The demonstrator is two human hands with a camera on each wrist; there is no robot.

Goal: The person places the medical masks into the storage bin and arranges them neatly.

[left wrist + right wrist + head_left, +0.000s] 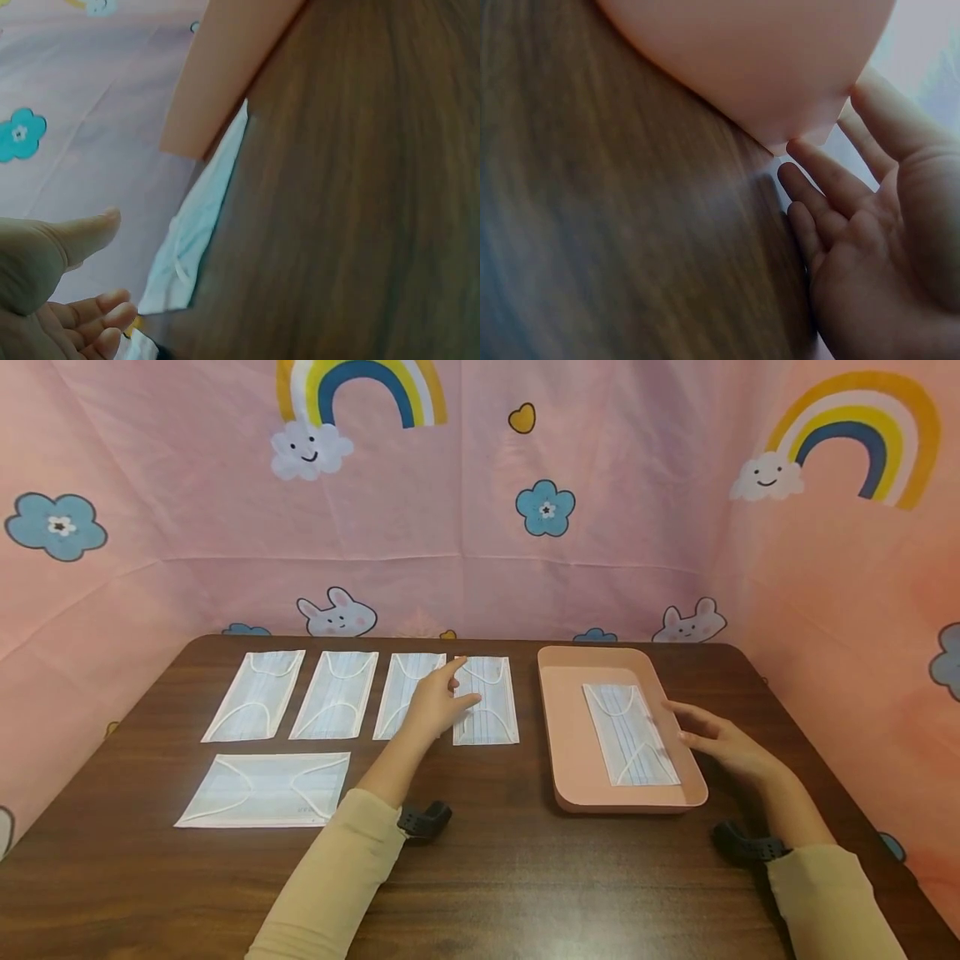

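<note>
Pale blue and white, the pleated face masks lie flat on a dark wood-grain table [525,860]. The person's left hand [438,706] reaches over the far row with its fingers loosely spread and nearly straight, gripping nothing; the fingertips rest on or just above the rightmost mask of the row [486,700], and I cannot tell which. The left wrist view shows the thumb [82,232] stretched out and the other fingers only slightly bent, with a mask edge just beyond them.

That mask is a soft rectangle with thin white ear loops, its long axis running near to far. Three more masks [337,693] lie to its left in the same row, all lengthwise near to far and fanning slightly. A fifth mask [266,789] lies nearer, on the left, with its long axis running left to right.

The right hand [723,743] lies open and relaxed against the right rim of a pink tray [570,752], fingers straight and holding nothing. The right wrist view shows the fingertips [810,161] touching the tray's smooth rounded edge. Inside the tray lies one mask [630,735], its long axis near to far and tilted a little.

Pink cloth [187,485] printed with rainbows, flowers and rabbits hangs behind the table.
</note>
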